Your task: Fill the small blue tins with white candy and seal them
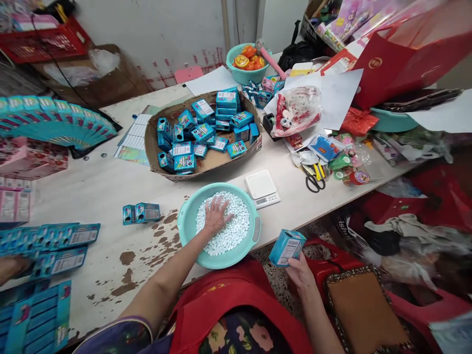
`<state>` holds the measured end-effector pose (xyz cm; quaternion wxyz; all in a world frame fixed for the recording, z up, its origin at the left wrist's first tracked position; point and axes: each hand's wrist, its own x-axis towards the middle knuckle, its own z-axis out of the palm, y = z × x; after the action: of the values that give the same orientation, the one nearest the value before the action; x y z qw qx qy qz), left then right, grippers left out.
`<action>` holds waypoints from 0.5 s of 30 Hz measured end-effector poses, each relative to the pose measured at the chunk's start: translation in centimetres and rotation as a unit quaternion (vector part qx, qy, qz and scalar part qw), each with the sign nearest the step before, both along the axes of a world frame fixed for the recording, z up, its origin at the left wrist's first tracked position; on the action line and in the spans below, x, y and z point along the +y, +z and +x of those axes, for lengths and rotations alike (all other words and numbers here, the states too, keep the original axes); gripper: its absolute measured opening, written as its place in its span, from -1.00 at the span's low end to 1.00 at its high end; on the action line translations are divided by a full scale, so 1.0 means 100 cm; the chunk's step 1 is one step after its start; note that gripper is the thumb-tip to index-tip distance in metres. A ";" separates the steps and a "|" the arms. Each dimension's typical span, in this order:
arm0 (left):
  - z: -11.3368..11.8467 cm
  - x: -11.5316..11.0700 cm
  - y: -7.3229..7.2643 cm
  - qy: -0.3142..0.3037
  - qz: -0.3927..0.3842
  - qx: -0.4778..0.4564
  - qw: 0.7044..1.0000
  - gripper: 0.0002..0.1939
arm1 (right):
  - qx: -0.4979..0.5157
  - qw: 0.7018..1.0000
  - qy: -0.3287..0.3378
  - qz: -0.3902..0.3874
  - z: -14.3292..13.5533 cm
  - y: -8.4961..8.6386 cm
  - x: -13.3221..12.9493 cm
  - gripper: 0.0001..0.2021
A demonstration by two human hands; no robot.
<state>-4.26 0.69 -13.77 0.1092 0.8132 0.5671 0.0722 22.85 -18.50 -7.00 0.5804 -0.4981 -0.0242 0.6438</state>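
My left hand [216, 216] lies spread, palm down, on small white pellets [230, 238] that fill a turquoise basin [188, 236]. Out to the right, past the table's front edge, my right hand [299, 270] grips a small blue carton [288, 248] with a white printed panel, held tilted. Behind the basin sits a cut-down cardboard box [206, 172] with many similar blue cartons [202, 132] lying loose in it. A white digital scale [262, 187] stands right of the basin. Two more blue cartons [147, 212] stand side by side to its left.
At the left edge, another person's hand [13, 268] is among rows of blue cartons [59, 263]. Black-handled scissors [314, 183], plastic-wrapped toys [295, 113] and a red bag [409, 59] crowd the right. A second turquoise bowl [245, 73] holds orange toys. A red chair [332, 258] stands below the table.
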 end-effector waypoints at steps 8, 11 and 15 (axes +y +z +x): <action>0.029 -0.002 0.000 0.319 -0.009 -0.014 0.947 -0.38 | 0.043 0.996 0.080 -0.009 0.002 -0.009 0.021 -0.57; 0.057 -0.001 0.008 0.289 -0.046 -0.033 0.956 -0.38 | 0.043 0.994 0.102 -0.004 -0.003 -0.002 0.027 -0.55; 0.069 -0.018 0.021 0.107 -0.091 -0.028 0.990 -0.52 | 0.032 0.993 0.109 0.028 -0.006 0.011 0.038 -0.54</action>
<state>2.59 -1.08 -11.70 0.1905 0.7322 0.6516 0.0545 22.20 -14.68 -5.92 0.5211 -0.4557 -0.0774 0.7175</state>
